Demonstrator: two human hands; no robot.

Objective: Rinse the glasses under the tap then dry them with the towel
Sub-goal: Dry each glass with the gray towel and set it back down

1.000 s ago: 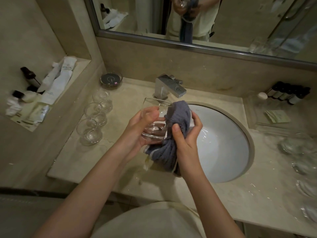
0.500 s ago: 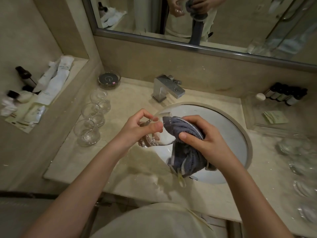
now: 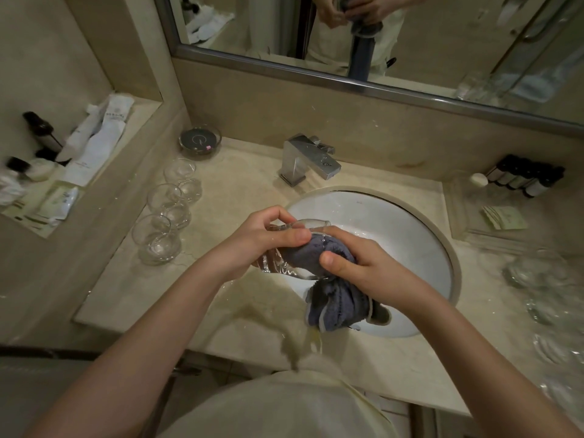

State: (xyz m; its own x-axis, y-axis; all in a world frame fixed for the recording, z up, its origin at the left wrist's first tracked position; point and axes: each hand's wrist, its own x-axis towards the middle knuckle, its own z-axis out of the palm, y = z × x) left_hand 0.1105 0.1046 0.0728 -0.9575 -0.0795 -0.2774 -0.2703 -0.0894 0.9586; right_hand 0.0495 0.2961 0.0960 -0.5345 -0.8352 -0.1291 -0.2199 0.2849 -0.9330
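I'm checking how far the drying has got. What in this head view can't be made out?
- Inside of the glass: filled by the grey towel and covered by the left hand and right hand.
- Glasses on the right counter: blurred at the frame edge, count unclear.
- Labels on the small dark bottles: too small.

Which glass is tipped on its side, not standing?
The glass in the left hand, gray towel pushed inside by the right hand. The three glasses left of the sink stand upright.

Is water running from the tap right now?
No, the tap spout shows no stream; the sink below it holds only droplets.
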